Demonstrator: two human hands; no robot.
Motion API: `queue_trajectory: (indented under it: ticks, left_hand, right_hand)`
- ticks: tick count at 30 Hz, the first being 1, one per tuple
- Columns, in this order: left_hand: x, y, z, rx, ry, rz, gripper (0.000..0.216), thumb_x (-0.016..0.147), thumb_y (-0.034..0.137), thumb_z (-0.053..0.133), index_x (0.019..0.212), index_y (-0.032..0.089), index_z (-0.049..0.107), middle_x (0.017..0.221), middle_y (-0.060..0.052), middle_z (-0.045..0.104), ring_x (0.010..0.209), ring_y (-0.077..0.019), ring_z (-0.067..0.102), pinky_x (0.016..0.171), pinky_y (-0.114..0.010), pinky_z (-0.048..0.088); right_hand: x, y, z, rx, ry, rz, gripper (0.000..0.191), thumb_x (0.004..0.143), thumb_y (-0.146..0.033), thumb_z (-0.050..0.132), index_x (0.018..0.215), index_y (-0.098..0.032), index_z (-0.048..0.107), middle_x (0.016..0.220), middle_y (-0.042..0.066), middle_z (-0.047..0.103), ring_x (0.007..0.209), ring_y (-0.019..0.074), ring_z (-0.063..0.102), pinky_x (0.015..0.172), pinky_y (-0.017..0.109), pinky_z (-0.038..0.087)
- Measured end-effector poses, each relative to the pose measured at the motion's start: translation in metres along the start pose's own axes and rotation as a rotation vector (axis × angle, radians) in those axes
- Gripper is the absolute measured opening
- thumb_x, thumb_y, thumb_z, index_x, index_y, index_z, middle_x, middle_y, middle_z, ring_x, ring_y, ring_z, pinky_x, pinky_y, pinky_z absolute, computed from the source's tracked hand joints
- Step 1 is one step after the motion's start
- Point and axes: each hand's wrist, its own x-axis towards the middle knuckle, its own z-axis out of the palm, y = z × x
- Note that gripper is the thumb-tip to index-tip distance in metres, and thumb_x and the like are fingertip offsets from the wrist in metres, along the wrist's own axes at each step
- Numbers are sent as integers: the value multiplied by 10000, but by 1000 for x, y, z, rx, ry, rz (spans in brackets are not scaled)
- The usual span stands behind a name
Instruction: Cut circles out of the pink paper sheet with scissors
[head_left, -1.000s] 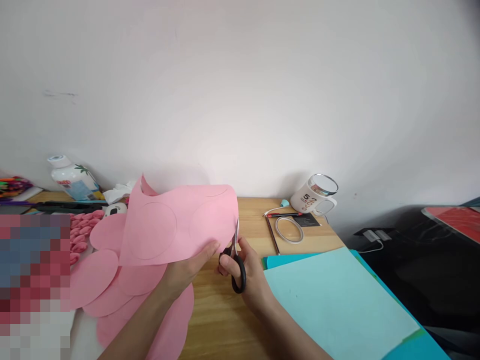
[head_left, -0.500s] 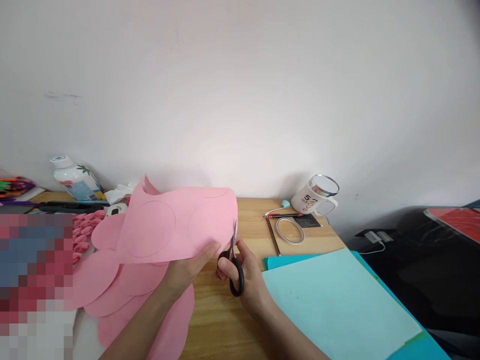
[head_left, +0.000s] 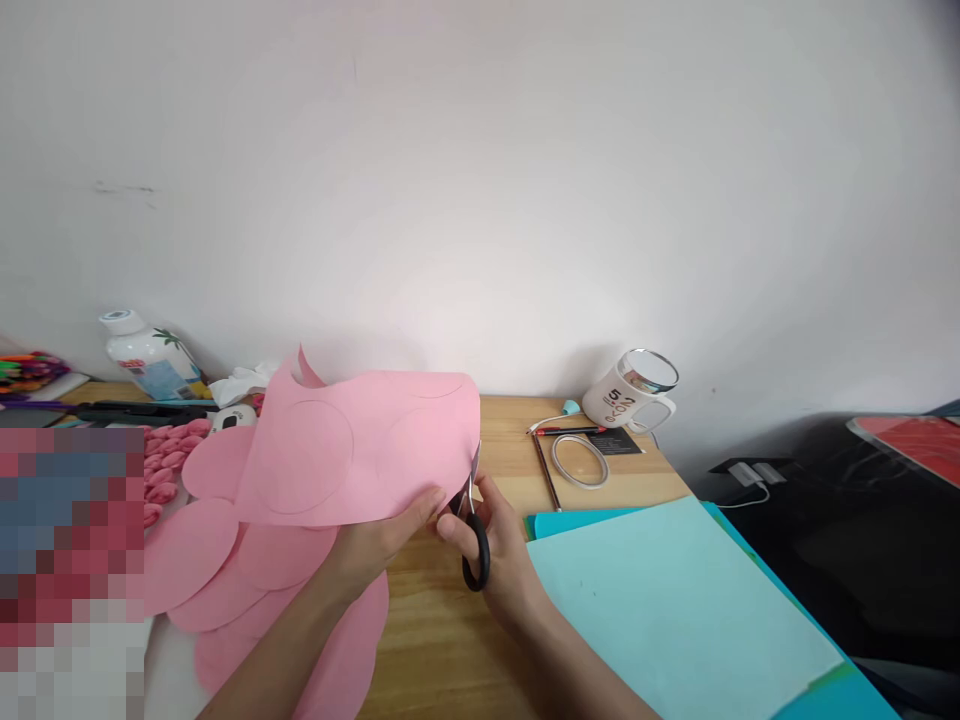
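A curved pink sheet of paper with circles drawn on it is held up by my left hand, thumb on its lower edge and fingers hidden behind. My right hand grips black-handled scissors, with the blades at the sheet's lower right edge. Part of the far handle loop is hidden behind the paper and thumb. Below and left of the sheet, several cut pink paper circles overlap in a pile.
Light blue sheets cover the desk's right side. A white mug, pencils and a pale ring lie near the wall. A white bottle and pink braided strands are at left.
The pink sheet has shifted slightly right. The scissors have turned a little and their blades have moved slightly right along the paper's edge.
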Motion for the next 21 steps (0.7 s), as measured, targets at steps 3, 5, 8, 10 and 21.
queue_trajectory:
  ticks: [3, 5, 8, 10, 21]
  left_hand:
    - [0, -1, -1, -14, -14, -16, 278, 744, 378, 605, 922, 172, 660, 967, -68, 702, 1010, -244, 603, 936, -372, 462]
    - [0, -2, -1, -10, -11, -19, 257, 743, 382, 602, 882, 176, 667, 914, -61, 712, 985, -245, 616, 919, -372, 475]
    - [0, -1, -1, -3, 8, -3, 230, 734, 366, 613, 858, 181, 669, 886, -55, 717, 975, -244, 621, 909, -372, 483]
    - [0, 1, 0, -22, -4, 15, 206, 740, 354, 606, 846, 190, 672, 874, -49, 721, 905, -235, 645, 873, -369, 505]
    - [2, 3, -1, -72, -55, 19, 199, 754, 375, 573, 703, 201, 654, 702, -39, 701, 708, -215, 655, 762, -362, 539]
  right_hand:
    - [0, 0, -1, -42, 9, 5, 455, 664, -400, 727, 955, -205, 437, 685, -28, 575, 639, 145, 527, 599, 258, 371]
    - [1, 0, -1, -79, 25, 12, 461, 656, -419, 728, 956, -200, 454, 681, -24, 574, 630, 145, 521, 589, 259, 364]
    - [1, 0, -1, -103, 40, 18, 454, 655, -440, 721, 942, -198, 466, 669, -24, 564, 605, 137, 500, 573, 258, 352]
    - [1, 1, -1, -101, 33, 15, 445, 666, -445, 710, 940, -197, 462, 662, -26, 554, 588, 128, 477, 557, 253, 339]
    - [1, 10, -6, -75, 15, 19, 464, 691, -434, 696, 987, -201, 426, 573, -64, 475, 497, 105, 438, 512, 240, 347]
